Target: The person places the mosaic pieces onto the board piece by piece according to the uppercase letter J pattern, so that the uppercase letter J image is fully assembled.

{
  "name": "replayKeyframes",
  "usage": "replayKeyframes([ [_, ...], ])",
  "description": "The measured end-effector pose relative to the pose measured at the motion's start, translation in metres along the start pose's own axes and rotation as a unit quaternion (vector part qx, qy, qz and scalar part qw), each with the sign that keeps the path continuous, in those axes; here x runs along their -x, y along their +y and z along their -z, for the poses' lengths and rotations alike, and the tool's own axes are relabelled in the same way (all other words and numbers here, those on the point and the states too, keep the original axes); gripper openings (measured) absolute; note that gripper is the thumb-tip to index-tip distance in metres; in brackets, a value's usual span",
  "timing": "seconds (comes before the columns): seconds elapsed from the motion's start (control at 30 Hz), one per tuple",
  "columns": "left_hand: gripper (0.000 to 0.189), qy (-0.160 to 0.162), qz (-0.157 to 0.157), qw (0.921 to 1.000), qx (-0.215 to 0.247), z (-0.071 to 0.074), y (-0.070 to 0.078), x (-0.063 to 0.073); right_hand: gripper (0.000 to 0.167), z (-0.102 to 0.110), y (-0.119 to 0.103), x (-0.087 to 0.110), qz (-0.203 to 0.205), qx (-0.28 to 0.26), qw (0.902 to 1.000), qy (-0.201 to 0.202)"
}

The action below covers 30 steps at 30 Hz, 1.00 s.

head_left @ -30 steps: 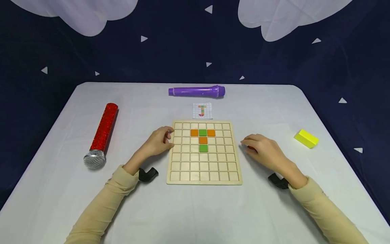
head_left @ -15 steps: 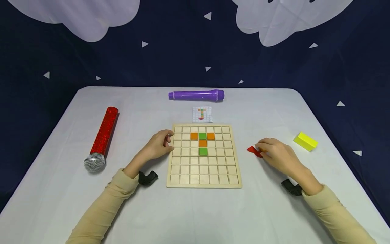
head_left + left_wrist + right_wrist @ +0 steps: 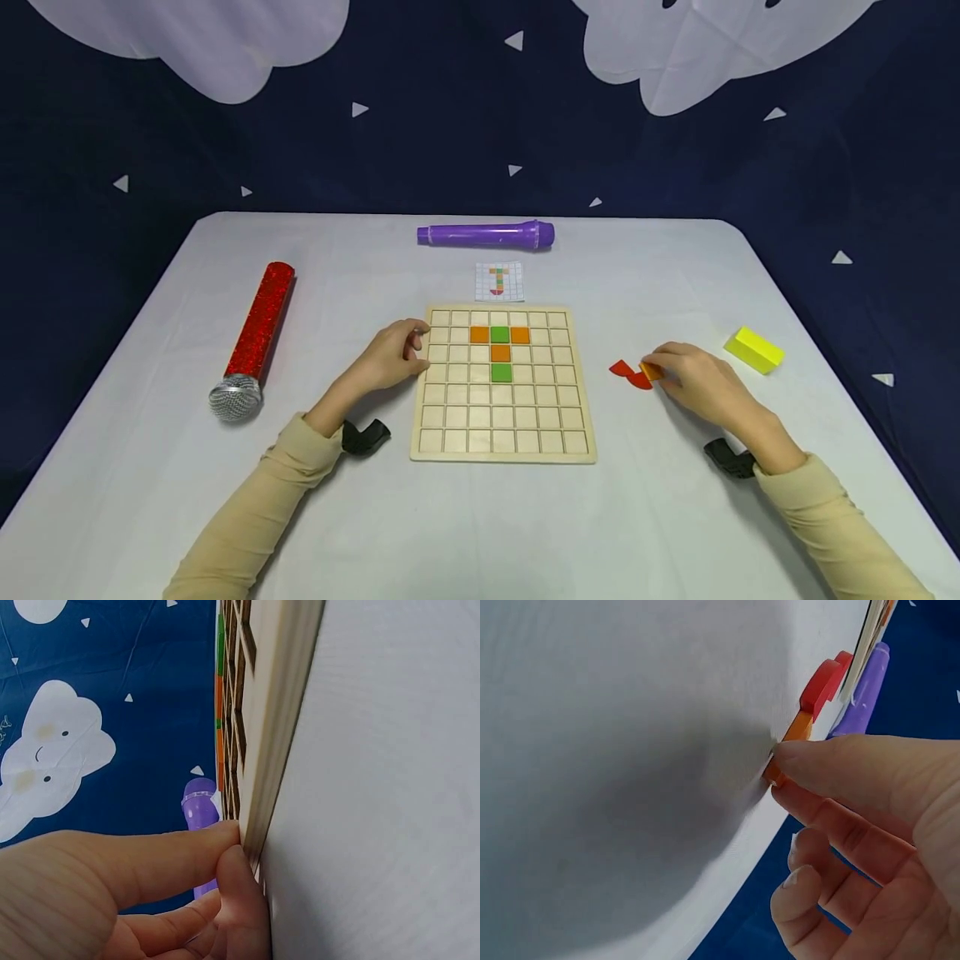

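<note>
A wooden grid board (image 3: 457, 414) lies mid-table, with several orange and green square tiles forming a T in its upper cells. At its left edge is my left hand (image 3: 387, 354); thumb and forefinger touch the rim, spaced apart, and the other fingers are loosely bent. Right of the board, my right hand (image 3: 697, 379) pinches an orange square tile (image 3: 651, 372) between thumb and forefinger, close to the tabletop. Two red quarter-round pieces, one nearer the board (image 3: 621, 368) and one beside the orange tile (image 3: 639, 381), lie there. The right wrist view shows the pinched tile (image 3: 799, 727) edge-on.
A small pattern card (image 3: 499, 282) lies behind the board, and a purple microphone (image 3: 483, 235) beyond it. On the left is a red glitter microphone (image 3: 258, 325). A yellow block (image 3: 753, 350) sits to the right. A dark blue cloth (image 3: 450, 125) hangs behind the table.
My right hand has moved right, away from the board, uncovering the red pieces, and now shows the orange tile in its pinch. My left hand stays at the board's edge.
</note>
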<state>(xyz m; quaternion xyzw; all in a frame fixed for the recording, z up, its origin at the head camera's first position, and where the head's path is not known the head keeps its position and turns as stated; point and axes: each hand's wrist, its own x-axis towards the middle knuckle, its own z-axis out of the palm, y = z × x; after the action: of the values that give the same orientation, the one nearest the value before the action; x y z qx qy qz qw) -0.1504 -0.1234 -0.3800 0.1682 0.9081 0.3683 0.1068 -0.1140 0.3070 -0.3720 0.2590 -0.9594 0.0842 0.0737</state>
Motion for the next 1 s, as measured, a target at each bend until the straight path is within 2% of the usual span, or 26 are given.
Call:
replayKeyframes([
  [0.2,0.049,0.004,-0.005,1.0000,0.004,-0.001,-0.001,-0.001,0.023,-0.002,0.004,-0.001,0.018,-0.003,0.9996,0.023],
  [0.43,0.049,0.005,0.003,1.0000,0.005,-0.001,0.001,-0.001,0.023,0.001,0.006,-0.003,0.004,0.000,0.9999,0.013],
  [0.57,0.050,0.003,0.003,1.0000,0.006,-0.001,0.000,0.000,0.023,0.002,0.004,-0.003,0.015,0.010,0.9992,0.035],
  [1.0,0.050,0.000,0.008,1.0000,0.002,-0.001,-0.001,-0.002,0.025,0.008,-0.028,-0.013,0.053,0.012,0.9953,0.080],
])
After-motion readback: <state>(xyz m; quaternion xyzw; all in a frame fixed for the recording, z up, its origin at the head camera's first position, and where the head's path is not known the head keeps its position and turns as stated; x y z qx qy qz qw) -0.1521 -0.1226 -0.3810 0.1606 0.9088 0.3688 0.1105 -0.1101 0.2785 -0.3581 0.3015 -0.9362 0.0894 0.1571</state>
